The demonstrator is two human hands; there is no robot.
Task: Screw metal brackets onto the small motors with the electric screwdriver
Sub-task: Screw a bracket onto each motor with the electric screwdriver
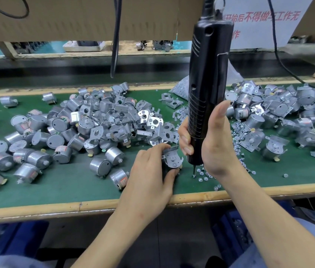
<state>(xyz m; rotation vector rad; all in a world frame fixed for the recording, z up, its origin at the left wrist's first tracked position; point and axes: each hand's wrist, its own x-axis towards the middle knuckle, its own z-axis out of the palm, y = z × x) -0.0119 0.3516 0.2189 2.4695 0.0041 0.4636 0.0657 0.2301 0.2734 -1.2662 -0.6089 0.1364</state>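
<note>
Just one cam here, head-worn and wide-angle, looking forward and down across the green bench (65, 186). It's close in: left hand (149, 171) and right hand (216, 146) sit mid-frame, with the cardboard wall (75, 16) along the top.

The black electric screwdriver (207, 89) stands upright in the right hand (214, 140). Its bit points down at the small silver screws (203, 175) scattered on the green surface (75, 186). Just left of it sits a round silver motor (172, 160) with a metal bracket on top, pinched by the left hand (149, 171). Bare motors (56, 132) lie heaped at the left, loose brackets (149, 120) in the middle, and motors with brackets fitted (269, 113) at the right.
</note>
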